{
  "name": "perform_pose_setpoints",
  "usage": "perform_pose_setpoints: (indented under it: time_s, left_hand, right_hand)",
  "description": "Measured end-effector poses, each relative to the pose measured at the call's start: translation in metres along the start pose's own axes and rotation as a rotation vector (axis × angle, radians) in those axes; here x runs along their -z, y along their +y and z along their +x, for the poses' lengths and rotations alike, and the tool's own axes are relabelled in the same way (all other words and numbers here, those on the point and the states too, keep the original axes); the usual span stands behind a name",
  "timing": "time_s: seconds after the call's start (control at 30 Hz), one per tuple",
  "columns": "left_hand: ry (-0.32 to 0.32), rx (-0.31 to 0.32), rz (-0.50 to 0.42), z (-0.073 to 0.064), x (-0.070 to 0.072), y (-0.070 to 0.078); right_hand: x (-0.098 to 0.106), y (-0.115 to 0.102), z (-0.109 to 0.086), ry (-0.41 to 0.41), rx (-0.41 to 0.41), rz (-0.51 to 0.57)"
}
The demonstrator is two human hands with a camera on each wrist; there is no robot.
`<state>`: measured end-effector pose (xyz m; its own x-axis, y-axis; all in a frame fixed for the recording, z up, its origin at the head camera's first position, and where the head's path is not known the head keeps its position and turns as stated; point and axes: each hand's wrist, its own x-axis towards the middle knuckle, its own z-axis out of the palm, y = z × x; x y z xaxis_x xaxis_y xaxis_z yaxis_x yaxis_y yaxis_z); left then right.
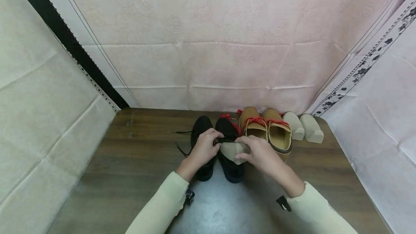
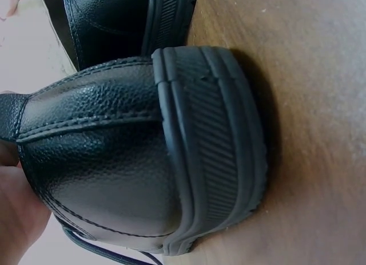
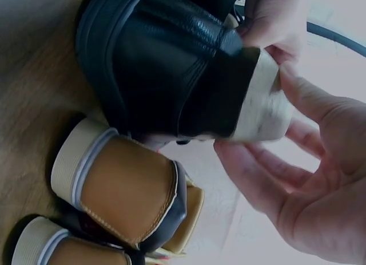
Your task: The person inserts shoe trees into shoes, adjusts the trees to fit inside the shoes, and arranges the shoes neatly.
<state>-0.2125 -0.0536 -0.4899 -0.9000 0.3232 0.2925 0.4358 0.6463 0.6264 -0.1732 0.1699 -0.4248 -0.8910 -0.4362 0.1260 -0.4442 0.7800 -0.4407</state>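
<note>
Two black lace-up shoes stand side by side, the left shoe (image 1: pixel 200 127) and the right shoe (image 1: pixel 232 172). An off-white shoe insert (image 1: pixel 231 151) sticks up out of the right shoe's opening; its front end is hidden inside. My right hand (image 1: pixel 260 152) pinches this insert (image 3: pixel 266 105) between thumb and fingers. With bent fingers, my left hand (image 1: pixel 206 145) grips the black shoe at the tongue and upper edge of the opening. In the left wrist view, a black shoe's heel (image 2: pixel 108 179) fills the middle, with part of the left hand (image 2: pixel 20 213) beside it.
Tan shoes (image 1: pixel 279 138) with red laces (image 1: pixel 256 120) stand right of the black pair. Two off-white inserts (image 1: pixel 312 129) lie beyond them. Loose black laces (image 1: pixel 182 150) trail left on the wooden surface (image 1: pixel 139 154). Cloth-covered walls (image 1: pixel 208 64) enclose the back and sides.
</note>
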Motion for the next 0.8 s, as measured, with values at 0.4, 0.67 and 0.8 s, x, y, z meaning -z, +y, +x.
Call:
perform_pose_setpoints:
  time_s: [0.4,0.67,0.8]
  left_hand:
    - [-0.001,0.004,-0.004,0.000,-0.001,0.001]
    - [-0.003,0.019,-0.002,-0.001,0.000,0.002]
    - [-0.007,0.021,-0.005,0.000,0.000,0.002]
  right_hand:
    - [0.008,0.012,0.005,-0.052,0.097,0.051]
    - [0.003,0.011,0.008,-0.031,0.110,0.073]
    - [-0.001,0.012,0.009,-0.026,0.108,0.065]
